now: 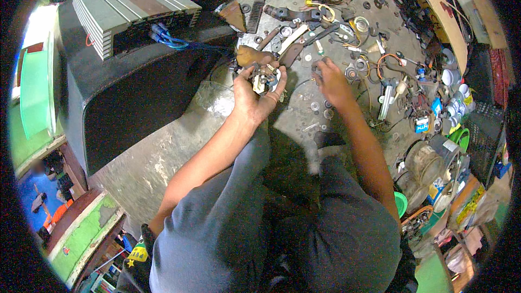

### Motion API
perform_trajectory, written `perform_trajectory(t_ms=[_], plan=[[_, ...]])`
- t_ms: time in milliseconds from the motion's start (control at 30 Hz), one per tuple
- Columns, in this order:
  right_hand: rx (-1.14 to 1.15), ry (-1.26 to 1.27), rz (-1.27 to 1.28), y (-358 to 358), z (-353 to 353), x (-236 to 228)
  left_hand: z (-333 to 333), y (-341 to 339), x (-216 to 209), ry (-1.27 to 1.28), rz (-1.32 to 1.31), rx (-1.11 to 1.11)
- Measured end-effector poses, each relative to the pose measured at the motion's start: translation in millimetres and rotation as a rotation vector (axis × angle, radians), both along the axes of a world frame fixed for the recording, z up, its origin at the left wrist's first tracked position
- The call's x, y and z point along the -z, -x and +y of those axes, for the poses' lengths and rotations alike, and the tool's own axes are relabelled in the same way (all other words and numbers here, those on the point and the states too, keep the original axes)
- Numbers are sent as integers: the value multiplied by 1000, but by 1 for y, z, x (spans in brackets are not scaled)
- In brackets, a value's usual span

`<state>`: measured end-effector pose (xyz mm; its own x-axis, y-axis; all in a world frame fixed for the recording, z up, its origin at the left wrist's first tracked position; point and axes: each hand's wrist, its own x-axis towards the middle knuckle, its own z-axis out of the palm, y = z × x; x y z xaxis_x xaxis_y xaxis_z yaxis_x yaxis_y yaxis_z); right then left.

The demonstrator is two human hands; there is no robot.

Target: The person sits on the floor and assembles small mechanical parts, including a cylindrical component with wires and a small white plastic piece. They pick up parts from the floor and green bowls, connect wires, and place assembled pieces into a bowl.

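Observation:
Between the curled fingers and thumb of my left hand (251,97) is a small mechanical part (264,78) with metal, whitish and brown pieces. What kind of part it is, I cannot make out. My right hand (334,84) is apart from it, to the right, low over the littered floor. Its fingers are pinched together around something dark, mostly hidden by the fingertips. Beyond the left hand lies a brown, rounded piece (252,55). Small rings and washers (327,113) lie on the floor below my right hand.
On the left, a finned silver metal case (135,8) with blue cables (168,39) sits on a large black box (146,97). Loose metal parts and wires cover the floor ahead and right. Round spools (426,163) and a green ring-shaped item (460,140) stand at the right.

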<state>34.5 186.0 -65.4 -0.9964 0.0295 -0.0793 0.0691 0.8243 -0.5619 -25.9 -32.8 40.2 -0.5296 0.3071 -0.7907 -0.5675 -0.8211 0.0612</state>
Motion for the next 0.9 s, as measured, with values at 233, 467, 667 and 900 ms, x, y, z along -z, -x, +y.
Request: perform_trajectory(t_ms=[233, 467, 667, 900], plan=[[-79, -59, -115, 8, -13, -33, 2, 1, 1, 13, 22, 59], [-75, -78, -124, 12, -22, -19, 6, 0, -8, -7, 35, 56], [75, 88, 53, 5, -7, -8, 1, 0, 2, -46, 60, 105], [63, 526, -5, 3, -53, -123, 3, -7, 11, -42, 73, 242]])
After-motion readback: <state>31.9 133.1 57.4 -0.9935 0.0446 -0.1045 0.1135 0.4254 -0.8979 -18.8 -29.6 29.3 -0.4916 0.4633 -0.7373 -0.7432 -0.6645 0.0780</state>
